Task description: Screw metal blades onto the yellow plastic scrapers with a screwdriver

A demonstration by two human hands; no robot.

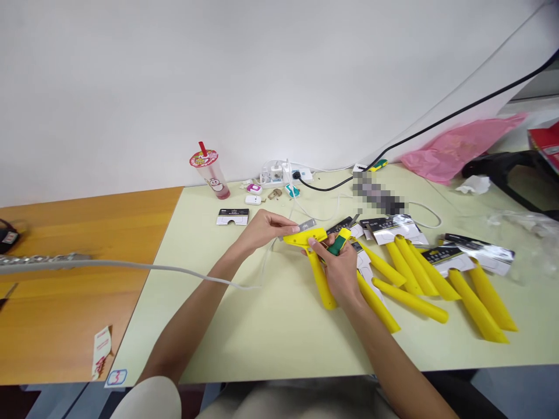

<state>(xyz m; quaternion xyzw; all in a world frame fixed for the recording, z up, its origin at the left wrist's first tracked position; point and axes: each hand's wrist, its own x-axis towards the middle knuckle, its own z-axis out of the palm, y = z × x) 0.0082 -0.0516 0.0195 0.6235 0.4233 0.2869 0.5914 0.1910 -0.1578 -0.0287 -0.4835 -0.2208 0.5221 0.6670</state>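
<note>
My left hand [262,228] pinches the head of a yellow scraper [318,273], where a thin metal blade [301,226] sticks out toward the left. My right hand [343,270] grips a green and yellow screwdriver [338,241] with its tip against the scraper's head, and the scraper's yellow handle runs down under that hand's palm. Both hands are above the pale green table [262,326].
Several more yellow scrapers [437,279] with printed card sleeves lie to the right. At the back stand a plastic drink cup [210,170], a power strip [283,173] with cables, a pink bag [454,148] and a loose card sleeve [233,216]. A wooden table [65,279] adjoins at left.
</note>
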